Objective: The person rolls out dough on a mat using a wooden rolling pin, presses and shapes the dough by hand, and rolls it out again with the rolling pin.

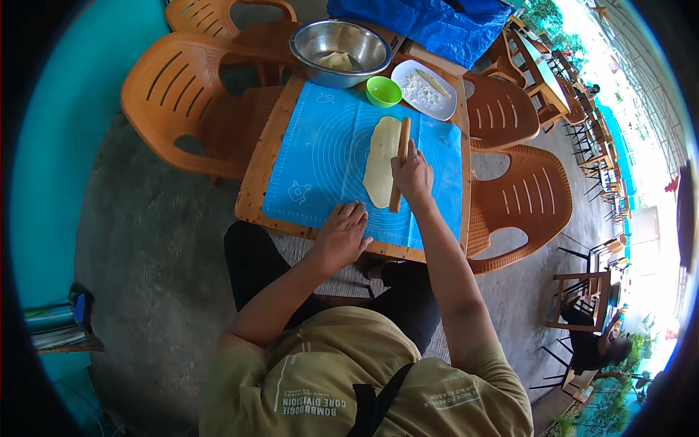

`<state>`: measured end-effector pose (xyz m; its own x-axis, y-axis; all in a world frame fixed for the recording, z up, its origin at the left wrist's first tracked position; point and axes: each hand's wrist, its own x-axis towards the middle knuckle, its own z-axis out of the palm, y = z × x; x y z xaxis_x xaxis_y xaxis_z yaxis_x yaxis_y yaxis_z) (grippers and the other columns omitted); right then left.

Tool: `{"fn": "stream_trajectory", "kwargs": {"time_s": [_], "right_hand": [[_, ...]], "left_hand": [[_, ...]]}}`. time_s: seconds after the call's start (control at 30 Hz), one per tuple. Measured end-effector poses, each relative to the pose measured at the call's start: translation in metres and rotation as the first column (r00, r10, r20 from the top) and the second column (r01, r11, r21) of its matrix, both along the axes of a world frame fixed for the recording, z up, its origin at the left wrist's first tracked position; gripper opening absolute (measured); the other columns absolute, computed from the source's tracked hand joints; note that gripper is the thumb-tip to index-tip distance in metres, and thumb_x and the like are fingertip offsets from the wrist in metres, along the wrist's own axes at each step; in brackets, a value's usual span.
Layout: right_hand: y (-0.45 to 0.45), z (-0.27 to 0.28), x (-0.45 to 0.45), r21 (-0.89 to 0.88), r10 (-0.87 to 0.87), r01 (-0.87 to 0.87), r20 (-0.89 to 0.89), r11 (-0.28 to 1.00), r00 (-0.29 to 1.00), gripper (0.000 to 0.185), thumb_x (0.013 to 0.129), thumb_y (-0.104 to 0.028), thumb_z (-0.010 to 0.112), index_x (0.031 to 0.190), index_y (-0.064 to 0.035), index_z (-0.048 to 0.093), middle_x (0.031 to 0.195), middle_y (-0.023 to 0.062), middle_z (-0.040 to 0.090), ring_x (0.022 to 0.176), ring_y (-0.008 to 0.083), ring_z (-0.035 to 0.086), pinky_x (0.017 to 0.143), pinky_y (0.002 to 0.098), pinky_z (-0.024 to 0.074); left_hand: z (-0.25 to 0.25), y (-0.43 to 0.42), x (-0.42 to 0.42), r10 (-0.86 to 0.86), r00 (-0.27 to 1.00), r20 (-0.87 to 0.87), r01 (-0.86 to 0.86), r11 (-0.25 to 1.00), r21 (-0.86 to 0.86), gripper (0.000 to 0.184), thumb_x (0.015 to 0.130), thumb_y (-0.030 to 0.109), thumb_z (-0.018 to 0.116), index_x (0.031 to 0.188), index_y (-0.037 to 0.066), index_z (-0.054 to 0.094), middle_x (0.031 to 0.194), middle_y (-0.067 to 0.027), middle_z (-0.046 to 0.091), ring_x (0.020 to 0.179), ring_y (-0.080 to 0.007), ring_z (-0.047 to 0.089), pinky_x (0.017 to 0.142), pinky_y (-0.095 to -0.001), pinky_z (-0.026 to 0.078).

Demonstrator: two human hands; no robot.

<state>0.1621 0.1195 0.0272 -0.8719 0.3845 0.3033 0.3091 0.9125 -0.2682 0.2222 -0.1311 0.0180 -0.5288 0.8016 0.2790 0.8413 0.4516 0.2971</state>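
The blue mat (306, 153) bears a long flat dough sheet (381, 164) — rolling pin (400, 164) along its right edge. The right hand (413, 175) curls closed around the pin; the left hand (342, 237) lies loosely open, empty, on the mat's near edge.

Within the near work area, one brown wooden table (255, 178) is seen, and one blue rectangular printed mat (309, 146) is counted on it. One long, flat, pale dough sheet (381, 164) and one slim cylindrical wooden rolling pin (405, 135) are shown. Two bowls are counted: one large, round, silver metal bowl (342, 76) and one small, round, green bowl (383, 99). One white rounded-rectangular plate (437, 111) is found. Around the table, at least four orange-brown slatted plastic chairs (524, 207) are seen. Two bare human hands (343, 234) are visible.
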Motion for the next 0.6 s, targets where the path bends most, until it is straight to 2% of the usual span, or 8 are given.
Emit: {"fn": "stream_trajectory", "kwargs": {"time_s": [0.1,0.17,0.2,0.27,0.3,0.37,0.47,0.6], "right_hand": [[-0.002,0.005,-0.021,-0.026,-0.039,0.041,0.081,0.999,0.996,0.066,0.093,-0.029,0.064,0.15,0.0027,0.056,0.113,0.0208,0.074,0.1,0.0364,0.074,0.089,0.0544,0.0547],[-0.002,0.001,-0.032,0.026,-0.089,0.086,0.174,0.996,0.981,0.068,0.094,-0.034,0.061,0.154,-0.0028,0.054,0.125,0.0216,0.071,0.112,0.0377,0.071,0.1,0.0582,0.0512],[-0.004,0.008,-0.034,0.029,-0.086,0.082,0.177,0.996,0.981,0.068,0.094,-0.034,0.061,0.154,-0.0028,0.054,0.125,0.0216,0.071,0.112,0.0377,0.071,0.1,0.0582,0.0512],[-0.01,0.028,-0.037,0.003,-0.088,0.093,0.359,0.996,0.929,0.072,0.098,-0.034,0.061,0.159,0.0012,0.045,0.149,0.0205,0.059,0.142,0.0359,0.054,0.116,0.0602,0.0363],[-0.007,0.017,-0.041,0.005,-0.086,0.09,0.365,0.996,0.927,0.072,0.098,-0.034,0.061,0.159,0.0012,0.045,0.149,0.0205,0.059,0.142,0.0359,0.054,0.116,0.0602,0.0363],[0.004,-0.015,-0.046,0.123,-0.067,0.045,0.175,0.991,0.982,0.073,0.102,-0.033,0.056,0.163,0.0007,0.038,0.166,0.0196,0.045,0.157,0.0394,0.036,0.126,0.0599,0.0249],[0.002,-0.021,-0.05,0.083,-0.035,0.019,0.202,0.996,0.979,0.069,0.105,-0.03,0.051,0.164,0.0019,0.036,0.17,0.0202,0.038,0.161,0.0399,0.028,0.13,0.0592,0.0195],[0.001,-0.021,-0.056,0.074,-0.012,-0.003,0.204,0.997,0.979,0.067,0.106,-0.028,0.049,0.164,0.0032,0.036,0.171,0.0198,0.038,0.161,0.0399,0.028,0.131,0.0559,0.0212]], "left_hand": [[-0.003,-0.001,0.0,0.002,1.0,-0.002,-0.002,1.0,0.012,0.058,0.096,0.04,0.073,0.128,-0.007,0.068,0.141,-0.0188,0.061,0.138,-0.0305,0.05,0.119,-0.0453,0.039],[-0.002,0.0,0.001,0.007,1.0,-0.003,-0.007,1.0,0.011,0.058,0.095,0.041,0.073,0.128,-0.007,0.069,0.141,-0.0178,0.06,0.139,-0.0306,0.049,0.12,-0.0462,0.038],[-0.003,0.0,0.0,0.011,1.0,0.0,-0.011,1.0,0.013,0.058,0.095,0.041,0.073,0.128,-0.007,0.069,0.141,-0.0178,0.06,0.139,-0.0306,0.049,0.12,-0.0462,0.038],[-0.005,0.0,0.0,0.013,1.0,-0.02,-0.013,1.0,-0.007,0.057,0.096,0.041,0.073,0.128,-0.006,0.069,0.142,-0.0174,0.059,0.141,-0.0309,0.047,0.121,-0.0468,0.037],[-0.005,0.0,0.0,0.015,1.0,-0.013,-0.015,1.0,-0.006,0.057,0.096,0.041,0.073,0.128,-0.006,0.069,0.142,-0.0174,0.059,0.141,-0.0309,0.047,0.121,-0.0468,0.037],[-0.002,0.0,0.001,0.021,1.0,-0.022,-0.022,0.999,-0.026,0.057,0.097,0.042,0.072,0.128,-0.006,0.069,0.143,-0.0174,0.058,0.141,-0.031,0.047,0.122,-0.047,0.036],[0.002,-0.002,-0.002,-0.001,1.0,0.03,0.002,0.999,-0.045,0.062,0.096,0.041,0.072,0.134,-0.007,0.065,0.145,-0.0196,0.06,0.141,-0.0327,0.05,0.123,-0.0471,0.036],[0.002,-0.001,-0.003,-0.002,0.999,0.04,0.004,0.999,-0.05,0.062,0.096,0.041,0.071,0.135,-0.008,0.065,0.145,-0.0198,0.06,0.142,-0.0325,0.049,0.124,-0.047,0.036]]}}
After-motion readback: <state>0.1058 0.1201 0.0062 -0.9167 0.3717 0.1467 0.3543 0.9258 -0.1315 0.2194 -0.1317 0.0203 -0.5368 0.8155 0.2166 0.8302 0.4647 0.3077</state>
